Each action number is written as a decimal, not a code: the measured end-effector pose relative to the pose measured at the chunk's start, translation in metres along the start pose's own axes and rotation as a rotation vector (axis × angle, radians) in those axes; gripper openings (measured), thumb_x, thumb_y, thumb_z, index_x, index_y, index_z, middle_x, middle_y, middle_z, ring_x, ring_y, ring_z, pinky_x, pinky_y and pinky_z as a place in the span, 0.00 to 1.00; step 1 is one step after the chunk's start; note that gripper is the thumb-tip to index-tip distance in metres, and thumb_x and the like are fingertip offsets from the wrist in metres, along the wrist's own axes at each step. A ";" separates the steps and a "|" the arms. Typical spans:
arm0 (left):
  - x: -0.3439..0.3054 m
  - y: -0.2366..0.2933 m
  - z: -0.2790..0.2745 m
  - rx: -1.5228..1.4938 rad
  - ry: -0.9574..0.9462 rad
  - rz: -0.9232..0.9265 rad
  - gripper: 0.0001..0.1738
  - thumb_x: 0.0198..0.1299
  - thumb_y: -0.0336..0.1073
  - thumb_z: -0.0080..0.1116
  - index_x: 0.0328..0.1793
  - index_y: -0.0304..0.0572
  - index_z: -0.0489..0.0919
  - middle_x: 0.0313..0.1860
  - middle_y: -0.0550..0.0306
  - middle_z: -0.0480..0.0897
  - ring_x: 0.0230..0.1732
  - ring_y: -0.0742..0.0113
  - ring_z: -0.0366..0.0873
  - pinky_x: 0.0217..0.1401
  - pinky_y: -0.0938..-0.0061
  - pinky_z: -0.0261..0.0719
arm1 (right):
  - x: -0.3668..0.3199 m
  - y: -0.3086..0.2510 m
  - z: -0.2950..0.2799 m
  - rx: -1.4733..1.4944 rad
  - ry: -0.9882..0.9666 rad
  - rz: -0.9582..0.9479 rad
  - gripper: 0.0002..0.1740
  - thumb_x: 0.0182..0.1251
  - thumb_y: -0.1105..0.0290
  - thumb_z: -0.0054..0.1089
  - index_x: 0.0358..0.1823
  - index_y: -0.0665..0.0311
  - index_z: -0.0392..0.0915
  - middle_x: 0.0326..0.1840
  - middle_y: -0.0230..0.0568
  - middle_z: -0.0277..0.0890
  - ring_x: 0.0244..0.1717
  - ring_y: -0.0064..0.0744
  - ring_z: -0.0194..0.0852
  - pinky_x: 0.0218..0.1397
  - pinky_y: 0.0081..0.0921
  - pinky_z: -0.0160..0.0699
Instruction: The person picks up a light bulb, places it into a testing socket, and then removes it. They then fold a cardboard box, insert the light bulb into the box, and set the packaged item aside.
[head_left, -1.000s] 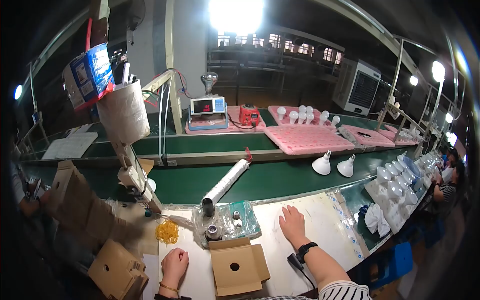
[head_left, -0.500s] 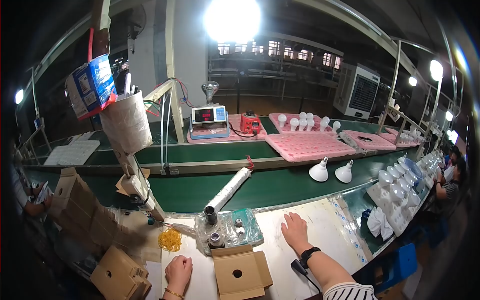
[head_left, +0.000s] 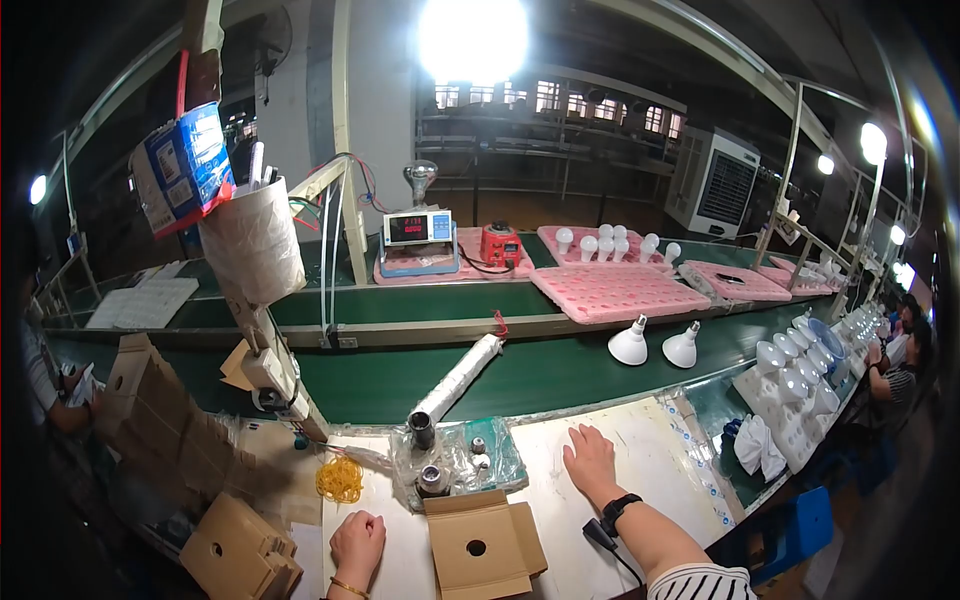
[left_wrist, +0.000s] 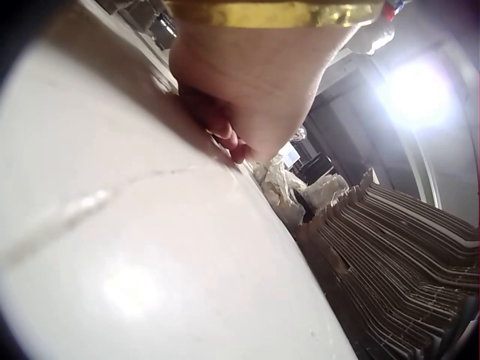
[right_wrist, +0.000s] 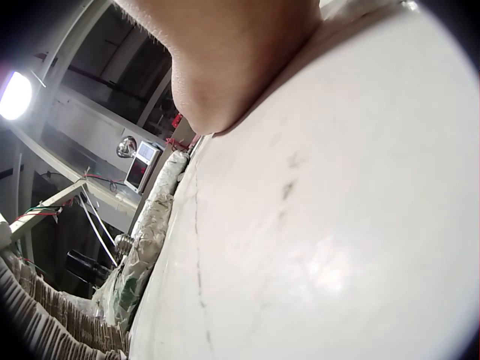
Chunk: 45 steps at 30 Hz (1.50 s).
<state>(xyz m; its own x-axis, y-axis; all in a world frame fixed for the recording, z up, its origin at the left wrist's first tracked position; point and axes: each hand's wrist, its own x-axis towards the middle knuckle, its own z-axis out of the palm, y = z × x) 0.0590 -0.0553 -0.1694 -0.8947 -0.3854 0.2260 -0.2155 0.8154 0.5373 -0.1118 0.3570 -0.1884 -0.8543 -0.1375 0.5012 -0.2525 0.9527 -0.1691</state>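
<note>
On the white worktop [head_left: 555,530], my left hand [head_left: 357,541] rests with its fingers loosely curled and nothing in them. The left wrist view shows the curled fingertips [left_wrist: 231,141] close to the white surface. My right hand [head_left: 590,465] lies palm down on the worktop, its fingers relaxed and holding nothing. Between the two hands sits a folded cardboard box [head_left: 480,545] with a round hole, nearest to the left hand. Just behind the box is a plastic-wrapped fixture [head_left: 432,478] with metal lamp sockets. A bundle of yellow rubber bands [head_left: 340,480] lies beyond my left hand.
Two white reflector bulbs [head_left: 629,343] stand on the green conveyor belt [head_left: 550,365]. Stacked cardboard [head_left: 230,555] is at the left. A meter [head_left: 417,230] and pink foam trays [head_left: 620,290] sit behind the belt. More bulbs [head_left: 795,385] stand in a white tray at right.
Both reflector bulbs on the belt have shifted left. A white bulb seen behind the left post earlier is out of sight. The meter's digits differ. My hands stay in place; the head view shifted slightly.
</note>
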 end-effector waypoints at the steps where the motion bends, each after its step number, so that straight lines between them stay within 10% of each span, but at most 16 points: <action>1: 0.000 0.001 -0.001 -0.001 0.001 0.007 0.12 0.59 0.43 0.64 0.28 0.47 0.78 0.25 0.55 0.79 0.29 0.49 0.79 0.33 0.56 0.74 | 0.000 0.000 -0.001 0.011 -0.031 0.022 0.25 0.67 0.60 0.59 0.62 0.62 0.75 0.66 0.48 0.72 0.70 0.46 0.64 0.69 0.48 0.63; 21: 0.002 0.007 -0.007 0.020 -0.026 -0.013 0.13 0.60 0.42 0.63 0.28 0.45 0.78 0.26 0.53 0.79 0.31 0.47 0.79 0.34 0.55 0.74 | 0.001 0.001 0.002 -0.025 -0.010 0.006 0.24 0.65 0.60 0.59 0.61 0.62 0.77 0.64 0.48 0.74 0.68 0.47 0.68 0.66 0.49 0.65; 25: 0.001 0.011 -0.004 0.045 -0.027 0.038 0.16 0.67 0.41 0.58 0.28 0.41 0.75 0.27 0.49 0.77 0.29 0.45 0.76 0.34 0.54 0.71 | 0.025 0.005 -0.015 -0.040 -0.108 -0.114 0.14 0.61 0.63 0.59 0.45 0.63 0.78 0.43 0.45 0.76 0.48 0.49 0.73 0.53 0.46 0.73; 37: 0.006 0.015 0.001 0.229 0.004 0.028 0.17 0.60 0.43 0.64 0.23 0.43 0.76 0.24 0.52 0.78 0.26 0.45 0.77 0.29 0.54 0.72 | 0.229 0.153 0.016 -0.167 -0.002 0.215 0.29 0.65 0.69 0.58 0.70 0.53 0.70 0.73 0.41 0.64 0.72 0.49 0.61 0.64 0.51 0.75; 45: 0.006 0.015 0.005 0.255 0.025 0.031 0.17 0.59 0.43 0.64 0.23 0.42 0.75 0.24 0.52 0.78 0.26 0.45 0.77 0.29 0.54 0.72 | 0.248 0.146 0.017 0.085 0.042 0.150 0.14 0.65 0.67 0.64 0.50 0.61 0.74 0.51 0.51 0.75 0.50 0.59 0.78 0.52 0.49 0.79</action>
<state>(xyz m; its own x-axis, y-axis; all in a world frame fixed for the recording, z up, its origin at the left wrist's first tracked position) 0.0489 -0.0431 -0.1638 -0.8931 -0.3667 0.2606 -0.2828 0.9081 0.3087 -0.3685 0.4569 -0.1029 -0.8662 0.0178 0.4994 -0.1622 0.9352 -0.3147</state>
